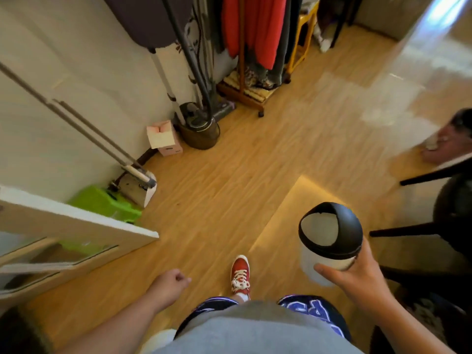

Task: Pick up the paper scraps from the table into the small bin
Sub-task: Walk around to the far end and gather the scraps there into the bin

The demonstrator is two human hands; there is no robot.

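Note:
The small bin (329,241) is white with a black domed lid that has a round opening. My right hand (357,279) grips it from below and the side, holding it above the wooden floor at the lower right. My left hand (171,282) hangs at the lower middle, fingers curled into a loose fist with nothing in it. No table and no paper scraps are in view.
I stand on a wooden floor (229,175), one red shoe (240,274) forward. A white cabinet (63,233), green stool (107,205) and dustpan (138,187) line the left wall. Dark chairs (449,215) stand at the right, a clothes rack (252,47) at the back.

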